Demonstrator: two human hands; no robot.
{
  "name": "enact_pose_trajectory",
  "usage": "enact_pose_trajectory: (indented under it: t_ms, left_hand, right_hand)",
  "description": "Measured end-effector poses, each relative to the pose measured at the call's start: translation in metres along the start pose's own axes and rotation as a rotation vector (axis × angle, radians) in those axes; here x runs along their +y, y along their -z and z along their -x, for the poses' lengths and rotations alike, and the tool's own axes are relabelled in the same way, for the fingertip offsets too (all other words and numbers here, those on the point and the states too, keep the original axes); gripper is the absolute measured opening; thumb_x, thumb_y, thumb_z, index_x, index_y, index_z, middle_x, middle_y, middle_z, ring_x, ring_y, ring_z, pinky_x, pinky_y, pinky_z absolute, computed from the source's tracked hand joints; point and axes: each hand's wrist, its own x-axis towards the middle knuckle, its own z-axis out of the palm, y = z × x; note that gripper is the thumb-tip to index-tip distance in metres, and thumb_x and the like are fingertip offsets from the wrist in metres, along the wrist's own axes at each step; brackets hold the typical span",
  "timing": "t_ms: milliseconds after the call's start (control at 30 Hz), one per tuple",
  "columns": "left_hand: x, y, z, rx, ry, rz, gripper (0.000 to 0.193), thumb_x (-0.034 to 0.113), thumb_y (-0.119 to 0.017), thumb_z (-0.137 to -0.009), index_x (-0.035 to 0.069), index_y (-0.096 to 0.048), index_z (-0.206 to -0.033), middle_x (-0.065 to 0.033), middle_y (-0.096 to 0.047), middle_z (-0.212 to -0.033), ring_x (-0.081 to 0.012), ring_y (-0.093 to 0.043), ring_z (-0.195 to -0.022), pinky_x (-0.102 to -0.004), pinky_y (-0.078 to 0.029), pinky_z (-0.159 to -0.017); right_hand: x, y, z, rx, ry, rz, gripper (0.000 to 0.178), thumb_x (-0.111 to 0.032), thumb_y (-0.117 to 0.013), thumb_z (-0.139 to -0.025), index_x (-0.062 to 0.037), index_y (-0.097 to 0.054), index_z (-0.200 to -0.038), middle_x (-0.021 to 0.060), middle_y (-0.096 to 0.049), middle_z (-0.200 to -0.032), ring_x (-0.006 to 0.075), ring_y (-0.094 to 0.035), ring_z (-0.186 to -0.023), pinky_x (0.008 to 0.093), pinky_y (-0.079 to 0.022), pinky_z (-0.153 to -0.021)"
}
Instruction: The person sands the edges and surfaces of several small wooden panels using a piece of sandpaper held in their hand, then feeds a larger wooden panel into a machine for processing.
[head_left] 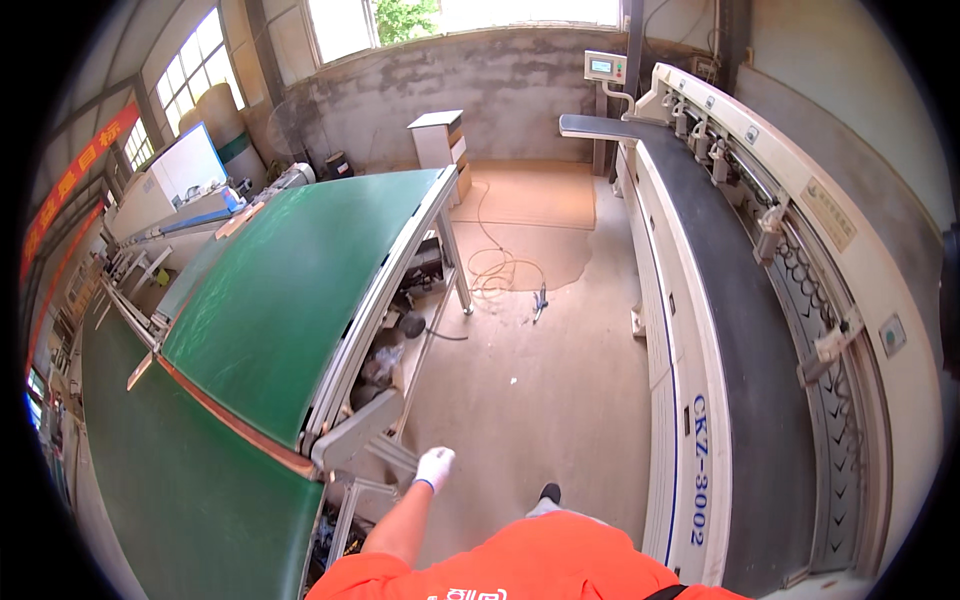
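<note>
My left hand [435, 467], in a white glove, hangs low in front of me with its fingers curled in. Nothing shows sticking out of it. It is nearest to the grey metal end plate [357, 435] of a green-topped conveyor table [300, 270], apart from it. My right hand is out of view. One dark shoe [550, 493] shows below me on the floor.
A long white machine with a black belt [735, 350] runs along the right; its control panel [606, 66] stands at the far end. Ahead, an orange hose [492, 272] with a blue air gun [540, 302] lies on the floor. Farther stands a small cabinet [434, 142].
</note>
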Motion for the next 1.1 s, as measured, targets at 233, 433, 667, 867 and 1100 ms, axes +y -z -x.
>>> enact_pose_trajectory:
  t_ms: [233, 433, 667, 867, 1100]
  left_hand:
    - [0.002, -0.067, -0.047, -0.502, 0.108, -0.551, 0.056, 0.045, -0.048, -0.099, 0.000, -0.072, -0.123, -0.0254, -0.071, -0.126, -0.0434, -0.067, -0.119, -0.0467, -0.052, -0.100]
    - [-0.074, -0.087, -0.128, -0.404, 0.675, -0.517, 0.064, 0.054, -0.055, -0.095, 0.001, -0.071, -0.126, -0.0250, -0.070, -0.132, -0.0398, -0.064, -0.127, -0.0446, -0.049, -0.106]
    - [0.053, -0.125, -0.351, -0.630, 0.493, -0.664, 0.065, 0.052, -0.058, -0.094, -0.003, -0.071, -0.125, -0.0264, -0.068, -0.134, -0.0402, -0.063, -0.130, -0.0435, -0.048, -0.107]
    - [0.212, -0.129, -0.624, -0.336, -0.048, -0.691, 0.058, 0.045, -0.049, -0.098, -0.004, -0.075, -0.112, -0.0267, -0.073, -0.119, -0.0425, -0.068, -0.116, -0.0470, -0.051, -0.103]
    - [0.435, -0.188, -0.829, -0.067, -0.125, -0.122, 0.042, 0.034, -0.065, -0.094, -0.004, -0.074, -0.111, -0.0218, -0.076, -0.108, -0.0284, -0.071, -0.098, -0.0404, -0.054, -0.092]
  right_hand:
    - [-0.198, 0.251, -0.129, 0.271, 0.252, 0.096, 0.048, -0.045, -0.067, -0.088, -0.0014, -0.078, -0.106, 0.0252, -0.075, -0.111, 0.0421, -0.072, -0.110, 0.0463, -0.056, -0.093]
    - [-0.333, 0.458, -0.239, 0.599, 0.499, -0.432, 0.038, -0.034, -0.075, -0.092, 0.0011, -0.076, -0.106, 0.0137, -0.077, -0.092, 0.0220, -0.071, -0.076, 0.0401, -0.057, -0.071]
    - [-0.307, 0.507, -0.361, 0.505, 0.103, -0.518, 0.028, -0.029, -0.072, -0.088, -0.0028, -0.078, -0.096, 0.0124, -0.075, -0.084, 0.0248, -0.069, -0.070, 0.0434, -0.056, -0.068]
    - [-0.429, 0.480, -0.332, 0.203, -0.127, -0.248, 0.057, -0.050, -0.065, -0.088, -0.0005, -0.076, -0.113, 0.0261, -0.074, -0.114, 0.0378, -0.072, -0.108, 0.0453, -0.055, -0.092]
    - [-0.528, 0.559, -0.429, 0.061, -0.181, -0.202, 0.065, -0.059, -0.055, -0.092, -0.0039, -0.073, -0.122, 0.0251, -0.069, -0.127, 0.0392, -0.066, -0.120, 0.0450, -0.051, -0.102]
